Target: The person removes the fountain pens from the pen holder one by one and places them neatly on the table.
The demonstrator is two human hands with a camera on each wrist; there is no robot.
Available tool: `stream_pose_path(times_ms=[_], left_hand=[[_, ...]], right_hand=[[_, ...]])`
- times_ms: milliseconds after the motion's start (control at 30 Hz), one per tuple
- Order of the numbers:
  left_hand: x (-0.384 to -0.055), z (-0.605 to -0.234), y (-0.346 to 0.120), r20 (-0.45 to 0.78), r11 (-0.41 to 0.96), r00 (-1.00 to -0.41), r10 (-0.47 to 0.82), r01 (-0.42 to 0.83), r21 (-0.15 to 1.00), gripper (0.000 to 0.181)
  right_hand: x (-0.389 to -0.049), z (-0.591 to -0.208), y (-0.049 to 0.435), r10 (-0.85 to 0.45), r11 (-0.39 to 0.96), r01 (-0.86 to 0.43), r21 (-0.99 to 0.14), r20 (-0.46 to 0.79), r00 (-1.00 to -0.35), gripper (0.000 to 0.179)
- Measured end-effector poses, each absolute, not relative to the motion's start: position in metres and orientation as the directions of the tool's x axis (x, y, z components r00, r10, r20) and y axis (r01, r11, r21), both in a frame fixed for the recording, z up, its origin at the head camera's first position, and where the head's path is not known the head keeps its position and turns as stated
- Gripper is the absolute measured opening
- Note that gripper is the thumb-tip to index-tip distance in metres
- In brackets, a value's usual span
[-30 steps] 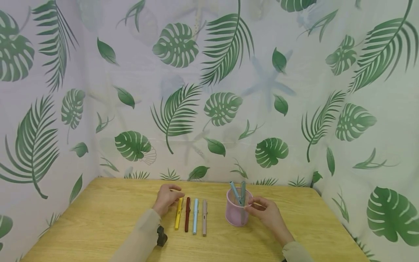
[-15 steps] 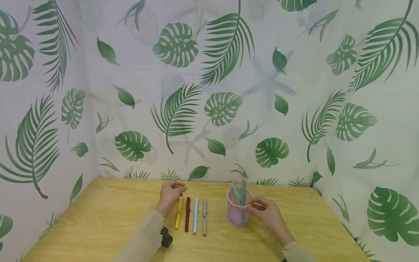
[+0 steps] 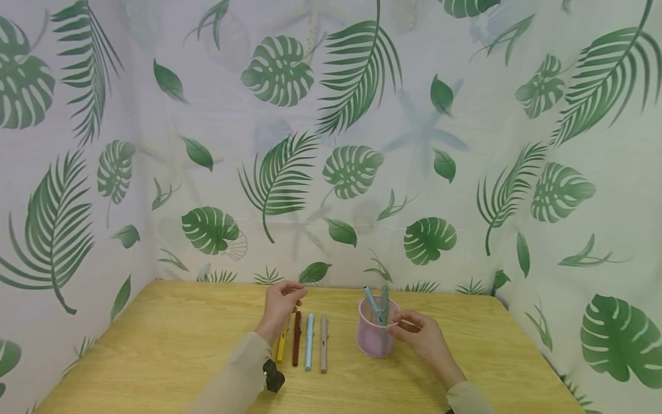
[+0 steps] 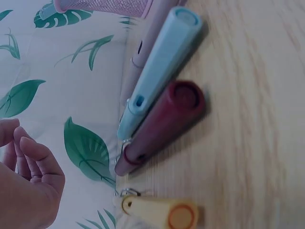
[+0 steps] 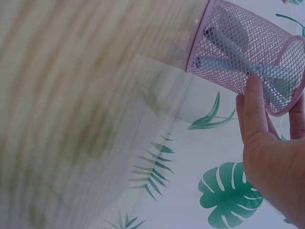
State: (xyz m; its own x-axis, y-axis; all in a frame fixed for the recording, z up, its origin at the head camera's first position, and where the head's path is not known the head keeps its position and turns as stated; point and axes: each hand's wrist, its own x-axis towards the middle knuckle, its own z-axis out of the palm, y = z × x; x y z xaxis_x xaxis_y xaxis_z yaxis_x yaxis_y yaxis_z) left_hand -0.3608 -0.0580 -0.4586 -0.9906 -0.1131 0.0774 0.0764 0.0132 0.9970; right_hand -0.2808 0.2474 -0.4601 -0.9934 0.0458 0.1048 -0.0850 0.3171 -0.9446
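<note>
My left hand hovers over the far ends of a yellow pen and a dark red pen, its fingers loosely bent around nothing. Beside them lie a light blue pen and a greyish-pink pen. In the left wrist view, that hand is apart from the row of pens. My right hand pinches the rim of a pink mesh pen holder. Two bluish pens lean inside the holder, crossing in the right wrist view, where my fingers touch its mesh.
A wooden table carries everything. Behind it and at both sides hangs a white leaf-print curtain. A small black device is strapped to my left wrist.
My left hand has moved right and slightly farther away, from beside the yellow pen to above the pens' far ends. My right hand and the pen holder stay put.
</note>
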Motion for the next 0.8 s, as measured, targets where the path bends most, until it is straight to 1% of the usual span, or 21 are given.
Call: stream_pose_path(times_ms=[133,367,533,800], left_hand=[[-0.359,-0.457,-0.052,0.076,-0.030,-0.991,-0.110,0.080,0.996,0.019],[-0.359,-0.457,-0.042,0.103,-0.051,-0.989,-0.104,0.109,0.993,0.018],[-0.358,-0.459,-0.035,0.101,-0.049,-0.993,-0.061,0.104,0.993,0.018],[-0.357,-0.460,-0.026,0.170,-0.054,-0.986,-0.002,0.170,0.984,0.018]], right_hand=[[-0.281,-0.460,0.247,0.040,0.316,-0.090,-0.945,0.107,-0.993,0.033],[-0.282,-0.457,0.247,0.033,0.327,-0.094,-0.940,0.110,-0.993,0.030],[-0.282,-0.458,0.247,0.036,0.321,-0.088,-0.943,0.105,-0.994,0.033],[-0.280,-0.459,0.248,0.034,0.324,-0.093,-0.941,0.110,-0.993,0.033]])
